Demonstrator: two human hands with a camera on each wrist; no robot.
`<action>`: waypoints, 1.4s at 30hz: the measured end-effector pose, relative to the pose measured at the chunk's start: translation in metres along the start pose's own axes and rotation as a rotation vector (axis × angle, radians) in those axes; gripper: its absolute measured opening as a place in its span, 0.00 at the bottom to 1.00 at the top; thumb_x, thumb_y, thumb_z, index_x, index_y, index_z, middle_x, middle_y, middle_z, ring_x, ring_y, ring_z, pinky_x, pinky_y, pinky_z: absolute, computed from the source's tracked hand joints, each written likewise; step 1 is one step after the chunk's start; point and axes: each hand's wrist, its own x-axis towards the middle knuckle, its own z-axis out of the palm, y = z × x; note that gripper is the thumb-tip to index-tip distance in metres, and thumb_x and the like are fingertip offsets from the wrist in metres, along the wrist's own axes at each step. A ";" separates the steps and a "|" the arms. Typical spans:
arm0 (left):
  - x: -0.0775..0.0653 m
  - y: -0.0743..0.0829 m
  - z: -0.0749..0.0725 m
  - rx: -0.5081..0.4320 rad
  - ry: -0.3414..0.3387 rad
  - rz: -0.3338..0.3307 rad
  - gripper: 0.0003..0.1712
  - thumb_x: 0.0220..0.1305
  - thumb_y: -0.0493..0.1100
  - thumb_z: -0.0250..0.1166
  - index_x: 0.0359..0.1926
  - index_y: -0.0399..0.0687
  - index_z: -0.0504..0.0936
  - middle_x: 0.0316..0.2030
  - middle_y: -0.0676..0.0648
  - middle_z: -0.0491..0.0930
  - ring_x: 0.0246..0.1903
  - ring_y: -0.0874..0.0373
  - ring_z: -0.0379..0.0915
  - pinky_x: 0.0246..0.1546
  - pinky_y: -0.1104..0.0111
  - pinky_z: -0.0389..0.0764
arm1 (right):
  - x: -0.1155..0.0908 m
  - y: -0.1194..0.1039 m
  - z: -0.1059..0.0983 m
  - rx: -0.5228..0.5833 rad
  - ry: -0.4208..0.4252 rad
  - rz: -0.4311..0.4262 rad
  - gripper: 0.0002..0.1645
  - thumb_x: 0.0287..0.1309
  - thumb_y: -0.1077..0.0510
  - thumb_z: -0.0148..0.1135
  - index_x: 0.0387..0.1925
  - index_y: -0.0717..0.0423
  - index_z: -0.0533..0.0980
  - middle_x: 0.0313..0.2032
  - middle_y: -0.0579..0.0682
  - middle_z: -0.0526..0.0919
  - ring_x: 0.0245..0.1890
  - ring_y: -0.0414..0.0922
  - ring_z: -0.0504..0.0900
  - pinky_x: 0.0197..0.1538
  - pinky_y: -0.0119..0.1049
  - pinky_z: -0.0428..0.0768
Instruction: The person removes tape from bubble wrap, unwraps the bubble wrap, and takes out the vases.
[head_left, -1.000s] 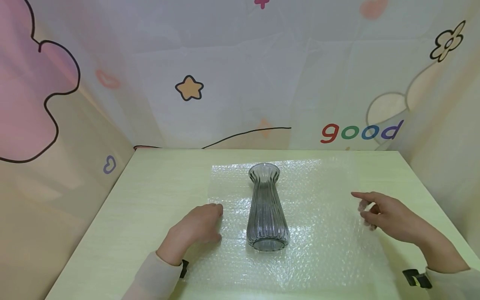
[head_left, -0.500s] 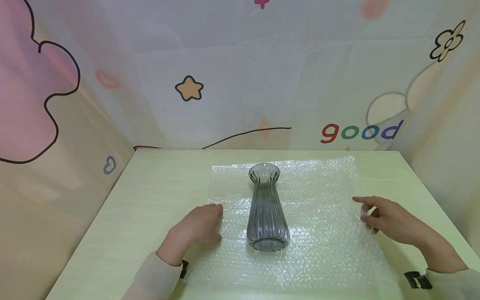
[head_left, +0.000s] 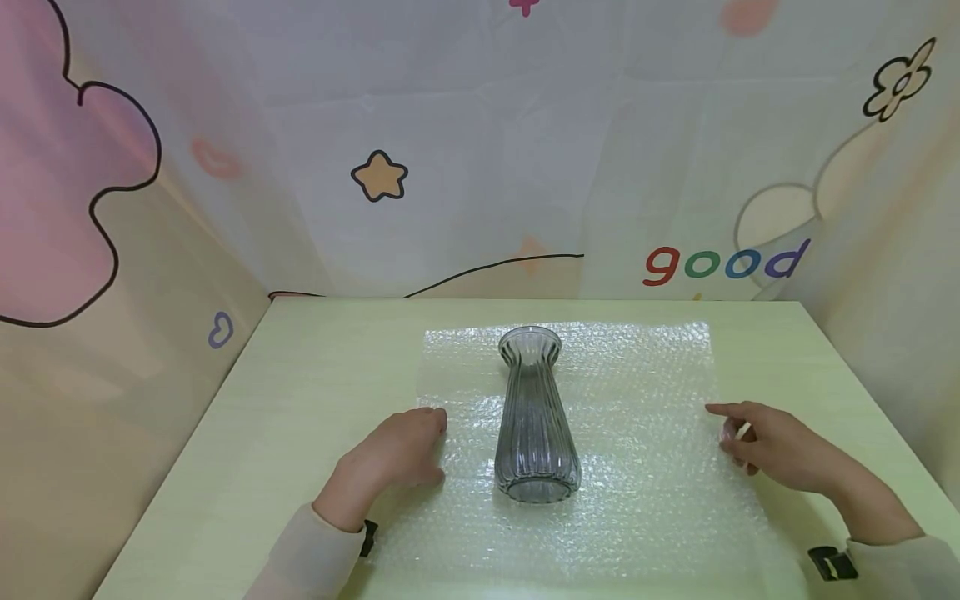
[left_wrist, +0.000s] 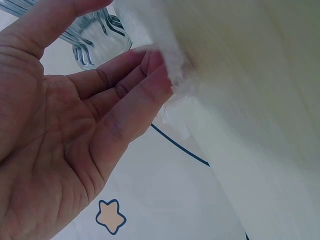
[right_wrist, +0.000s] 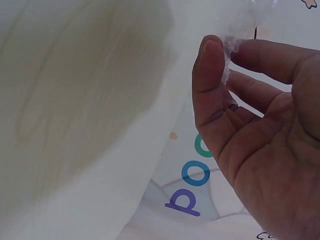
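A ribbed grey-tinted glass vase [head_left: 536, 417] lies on its side on a sheet of bubble wrap [head_left: 645, 492], its flared mouth toward the back wall and its base facing me. At the sheet's left edge, my left hand [head_left: 397, 450] rests with fingers fairly straight; in the left wrist view its fingertips [left_wrist: 157, 80] touch the wrap. My right hand [head_left: 780, 446] pinches the sheet's right edge between thumb and fingers, index finger extended in the head view. The right wrist view shows crumpled film between the thumb and a finger [right_wrist: 207, 70]. Neither hand touches the vase.
The pale table [head_left: 315, 367] reaches back to a printed cloth backdrop [head_left: 465, 208], with cloth sides at left and right. Dark wrist straps [head_left: 832, 563] sit by both light sleeves.
My right hand has moved slightly toward me with the wrap's edge, and the sheet's far right corner lies flatter. My left hand and the vase have kept their places.
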 end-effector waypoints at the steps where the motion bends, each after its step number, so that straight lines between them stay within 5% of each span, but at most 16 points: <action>1: 0.000 0.000 0.000 0.000 0.001 0.001 0.22 0.43 0.39 0.74 0.42 0.43 0.76 0.33 0.52 0.77 0.30 0.58 0.69 0.37 0.64 0.74 | 0.000 0.001 0.001 -0.002 -0.006 0.005 0.33 0.65 0.61 0.57 0.68 0.66 0.61 0.38 0.52 0.74 0.27 0.40 0.74 0.27 0.30 0.74; 42: 0.000 0.000 -0.001 -0.018 -0.012 -0.012 0.23 0.44 0.39 0.73 0.42 0.43 0.76 0.32 0.53 0.75 0.29 0.57 0.68 0.35 0.65 0.72 | 0.008 0.010 0.014 -0.168 0.008 0.023 0.34 0.60 0.61 0.61 0.66 0.66 0.65 0.33 0.49 0.73 0.31 0.42 0.69 0.25 0.30 0.68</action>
